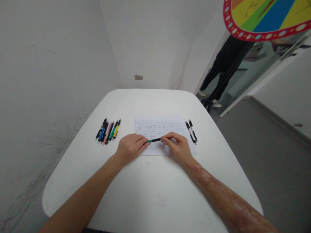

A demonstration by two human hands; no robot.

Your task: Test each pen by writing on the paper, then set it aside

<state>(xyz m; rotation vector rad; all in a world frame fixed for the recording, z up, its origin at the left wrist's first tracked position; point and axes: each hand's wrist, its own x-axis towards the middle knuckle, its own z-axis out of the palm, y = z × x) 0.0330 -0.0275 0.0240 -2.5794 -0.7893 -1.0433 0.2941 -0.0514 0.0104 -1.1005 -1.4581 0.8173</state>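
Observation:
A green and black pen (154,140) lies level between my two hands, just above a written sheet of paper (157,127) on the white table (150,187). My left hand (131,147) is closed on the pen's left end. My right hand (177,144) pinches its right end with thumb and fingers. Both hands rest on the lower part of the sheet.
A row of several coloured pens (108,130) lies left of the sheet. Two black and white pens (191,131) lie at its right edge. A person in black (223,68) stands at the doorway far right, under a coloured wheel (267,17). Walls close in left and behind.

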